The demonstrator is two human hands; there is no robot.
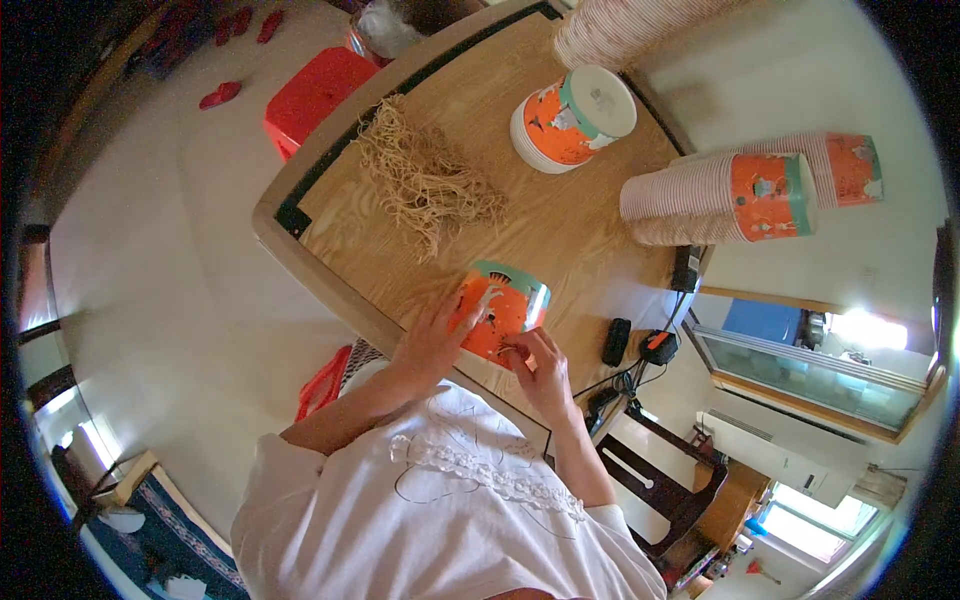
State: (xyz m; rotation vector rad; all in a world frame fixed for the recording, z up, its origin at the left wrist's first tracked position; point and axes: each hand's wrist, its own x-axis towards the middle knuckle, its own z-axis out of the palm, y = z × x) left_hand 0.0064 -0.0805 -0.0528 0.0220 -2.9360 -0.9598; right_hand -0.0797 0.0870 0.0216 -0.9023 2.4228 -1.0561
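— Sitting largest in view: a light wooden table (pixel 560 225) with a pale rim and a black inner edge strip, slanting across the picture.

— Lying next in size, at its far right: 2 long nested stacks of orange-and-teal paper cups (pixel 750 195), on their sides, touching each other. Spreading left of centre: a loose heap of tan rubber bands or string (pixel 425 185), well apart from the hands.

— Standing behind that, near the top: an upright short stack of orange paper cups with a white base facing up (pixel 575 120). Peeking in beside the table's far corner: a red plastic stool (pixel 315 95).

— Resting at the near edge of the table: 1 orange paper cup with a teal rim band (pixel 505 303), tipped on its side, mouth pointing right, between both hands.

— Gripping it from the left: the left hand (pixel 432 340), fingers spread and curled over the cup's wall, touching it.

— Working at the cup's lower side: the right hand (pixel 540 365), thumb and forefinger pinched nearly closed against the cup; impossible to tell whether anything thin is caught between them.

— Lying smallest, right of the hands: a black cable with small plugs (pixel 625 350).
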